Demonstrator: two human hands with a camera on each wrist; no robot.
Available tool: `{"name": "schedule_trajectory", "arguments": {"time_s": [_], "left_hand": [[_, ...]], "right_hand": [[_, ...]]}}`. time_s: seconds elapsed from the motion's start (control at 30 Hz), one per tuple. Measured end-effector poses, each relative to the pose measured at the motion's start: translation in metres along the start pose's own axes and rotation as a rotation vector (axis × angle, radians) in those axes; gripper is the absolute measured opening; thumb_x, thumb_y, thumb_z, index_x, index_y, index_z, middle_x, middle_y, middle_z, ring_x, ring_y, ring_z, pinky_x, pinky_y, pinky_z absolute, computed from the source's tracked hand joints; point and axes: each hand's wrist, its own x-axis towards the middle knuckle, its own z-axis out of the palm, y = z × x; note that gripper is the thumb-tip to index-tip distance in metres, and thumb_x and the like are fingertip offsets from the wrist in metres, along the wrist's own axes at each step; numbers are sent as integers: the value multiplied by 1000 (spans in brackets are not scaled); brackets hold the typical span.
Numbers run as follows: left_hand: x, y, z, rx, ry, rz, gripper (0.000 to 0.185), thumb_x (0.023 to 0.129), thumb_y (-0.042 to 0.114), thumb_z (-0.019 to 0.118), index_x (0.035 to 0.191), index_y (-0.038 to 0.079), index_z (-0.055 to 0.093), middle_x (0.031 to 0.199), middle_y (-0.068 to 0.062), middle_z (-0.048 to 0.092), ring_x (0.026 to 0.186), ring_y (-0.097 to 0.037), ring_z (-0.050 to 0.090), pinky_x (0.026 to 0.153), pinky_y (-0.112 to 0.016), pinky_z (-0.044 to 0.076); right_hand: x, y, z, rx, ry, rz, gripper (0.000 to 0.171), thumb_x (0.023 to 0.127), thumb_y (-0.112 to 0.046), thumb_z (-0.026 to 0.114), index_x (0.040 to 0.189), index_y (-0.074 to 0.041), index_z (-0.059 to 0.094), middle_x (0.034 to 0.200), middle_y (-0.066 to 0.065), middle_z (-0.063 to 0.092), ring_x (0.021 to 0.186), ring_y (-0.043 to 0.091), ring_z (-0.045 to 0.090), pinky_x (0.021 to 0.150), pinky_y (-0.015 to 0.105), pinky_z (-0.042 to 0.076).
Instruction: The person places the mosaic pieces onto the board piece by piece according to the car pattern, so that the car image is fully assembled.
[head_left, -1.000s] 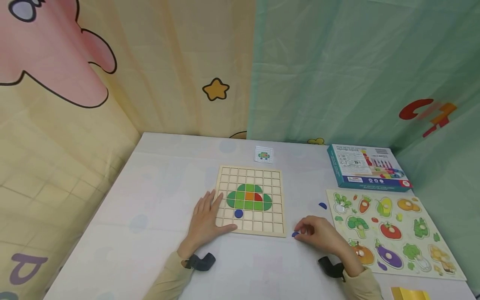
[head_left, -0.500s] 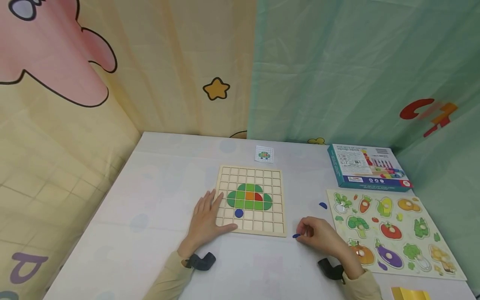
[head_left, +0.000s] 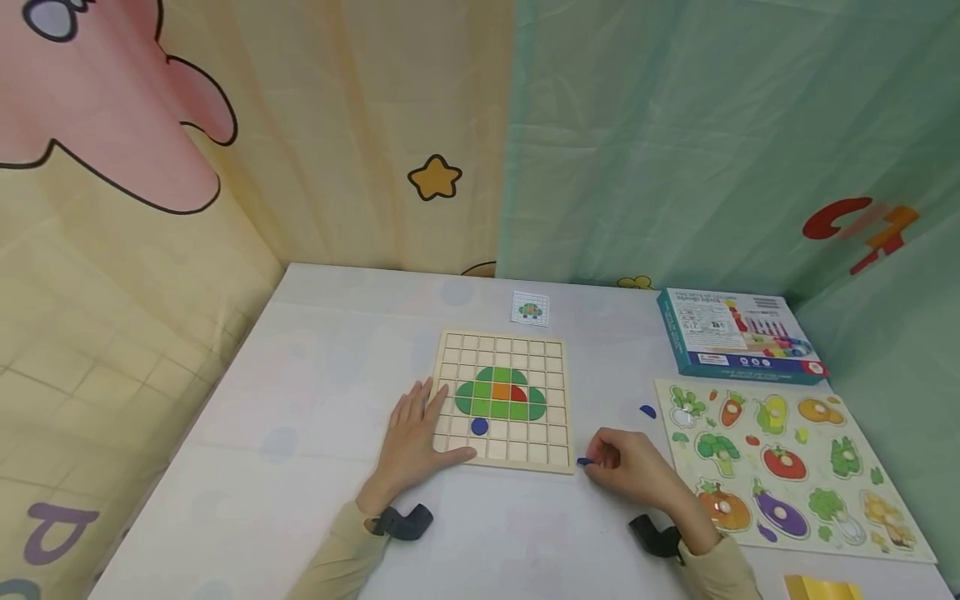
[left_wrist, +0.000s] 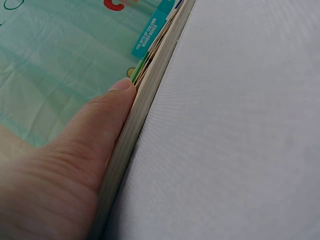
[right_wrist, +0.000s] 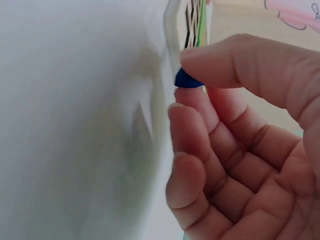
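A wooden grid board (head_left: pixel 551 353) lies on the white table, with green, orange and red tiles in a dome shape and a blue disc (head_left: pixel 478 427) below them. My left hand (head_left: pixel 415 440) rests flat on the board's left edge, thumb along the edge (left_wrist: pixel 131 122) in the left wrist view. My right hand (head_left: pixel 628 467) sits just right of the board's front corner and pinches a small blue piece (right_wrist: pixel 186 80) between thumb and forefinger. Another blue piece (head_left: pixel 647 411) lies loose on the table to the right.
A vegetable peg puzzle (head_left: pixel 787 462) lies at the right, with a teal box (head_left: pixel 738 335) behind it. A small pattern card (head_left: pixel 530 308) sits behind the board. Curtains enclose the table at the back and sides. A yellow object (head_left: pixel 821 588) shows at the bottom right.
My right hand has lifted the small blue piece off the table and shifted slightly left toward the board's corner. The left hand has stayed put.
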Motion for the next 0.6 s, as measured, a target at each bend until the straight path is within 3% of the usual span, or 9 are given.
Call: {"name": "schedule_trajectory", "arguments": {"time_s": [0.4, 0.6], "left_hand": [[0, 0, 1, 3, -3, -10, 108, 70, 67, 69, 149, 7, 28, 154, -17, 18, 142, -32, 7, 113, -47, 7], [0, 0, 1, 7, 2, -7, 108, 70, 68, 68, 150, 8, 28, 154, -17, 18, 142, -32, 8, 113, -47, 8]], "right_hand": [[38, -19, 13, 91, -2, -73, 14, 80, -5, 75, 82, -12, 63, 68, -9, 54, 60, 8, 49, 52, 23, 44], [56, -32, 23, 72, -9, -83, 10, 81, -8, 74, 82, -11, 65, 68, -9, 53, 60, 8, 48, 51, 23, 42]]}}
